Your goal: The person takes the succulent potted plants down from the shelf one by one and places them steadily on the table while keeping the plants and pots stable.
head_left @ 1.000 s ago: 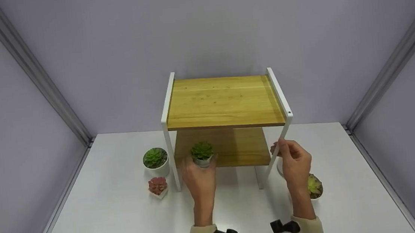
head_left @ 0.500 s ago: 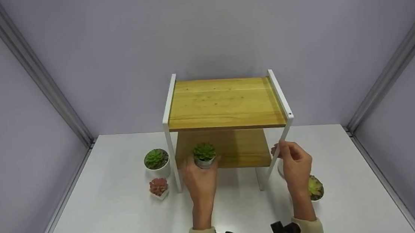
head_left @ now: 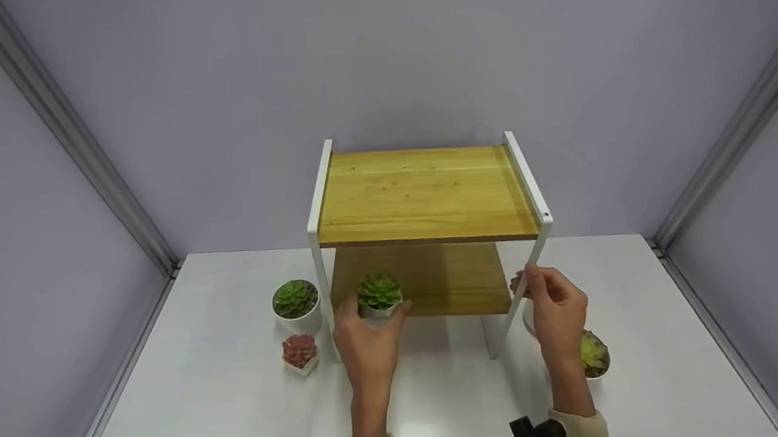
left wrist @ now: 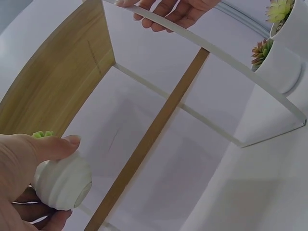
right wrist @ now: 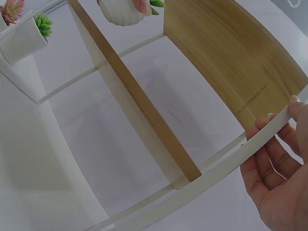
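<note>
My left hand (head_left: pixel 369 350) holds a small green succulent (head_left: pixel 379 291) in a ribbed white pot (left wrist: pixel 65 180), thumb on one side and fingers on the other. The pot is between the two boards of a two-tier wooden shelf rack (head_left: pixel 422 194), at the front left of the lower board (head_left: pixel 451 287). In the left wrist view its underside faces the lower board's edge. My right hand (head_left: pixel 557 309) pinches the rack's white right front post (right wrist: pixel 216 168), thumb in front and fingers behind.
Left of the rack stand a larger potted green succulent (head_left: pixel 296 304) and a red succulent (head_left: pixel 299 353) in a small white pot. On the right, a yellow-green succulent (head_left: pixel 594 355) is partly behind my right forearm. Another white pot shows (left wrist: pixel 276 70) beside it. Walls enclose the white table (head_left: pixel 223 416).
My left hand and the potted succulent have shifted slightly left and towards me in the head view, and more of the thumb shows. The right hand stays on the post.
</note>
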Tool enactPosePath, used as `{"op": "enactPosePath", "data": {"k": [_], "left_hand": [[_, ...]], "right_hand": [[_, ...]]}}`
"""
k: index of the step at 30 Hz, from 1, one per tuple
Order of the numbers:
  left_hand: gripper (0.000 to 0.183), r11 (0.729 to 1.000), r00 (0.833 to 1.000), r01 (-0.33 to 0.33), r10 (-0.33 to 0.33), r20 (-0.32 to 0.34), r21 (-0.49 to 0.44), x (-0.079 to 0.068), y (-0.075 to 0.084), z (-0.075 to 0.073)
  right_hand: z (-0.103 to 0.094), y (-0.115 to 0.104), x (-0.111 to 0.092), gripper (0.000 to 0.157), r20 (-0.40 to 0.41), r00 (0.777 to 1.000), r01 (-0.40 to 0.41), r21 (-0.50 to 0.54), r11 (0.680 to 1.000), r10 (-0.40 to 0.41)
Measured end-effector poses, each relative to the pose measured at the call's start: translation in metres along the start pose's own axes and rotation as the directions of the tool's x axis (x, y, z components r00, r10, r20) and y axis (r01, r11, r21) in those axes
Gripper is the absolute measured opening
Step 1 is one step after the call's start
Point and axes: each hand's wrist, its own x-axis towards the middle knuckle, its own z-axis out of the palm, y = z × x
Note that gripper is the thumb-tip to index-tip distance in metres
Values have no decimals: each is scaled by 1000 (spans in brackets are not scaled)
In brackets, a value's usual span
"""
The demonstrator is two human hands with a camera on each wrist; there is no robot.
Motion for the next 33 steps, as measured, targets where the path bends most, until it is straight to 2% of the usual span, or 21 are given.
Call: {"op": "enactPosePath", "data": {"k": [4, 9, 16, 21, 26, 33], "left_hand": [[65, 999, 1000, 2, -1, 23, -39, -2, -2, -3], [66, 996, 997, 40, -35, 67, -76, -3, -5, -7], [66, 994, 992, 47, -35, 120, -98, -4, -6, -17], [67, 991, 984, 79, -59, 168, -111, -5, -9, -22], [69, 990, 971, 106, -83, 224, -93, -8, -15, -26], [67, 993, 966, 85, -64, 249, -77, -10, -22, -33]], "right_hand": [[-1, 0, 0, 31, -3, 1000, -10, -16, 1000, 10], [-1, 0, -1, 33, -2, 1000, -20, -13, 1000, 20], [-2, 0, -1, 32, -2, 1000, -8, -16, 1000, 8], [-2, 0, -1, 33, -7, 1000, -11, -11, 1000, 11], [-3, 0, -1, 34, -12, 1000, -18, -36, 999, 17], [-2, 1, -1, 33, -3, 1000, -20, -35, 999, 20]]}}
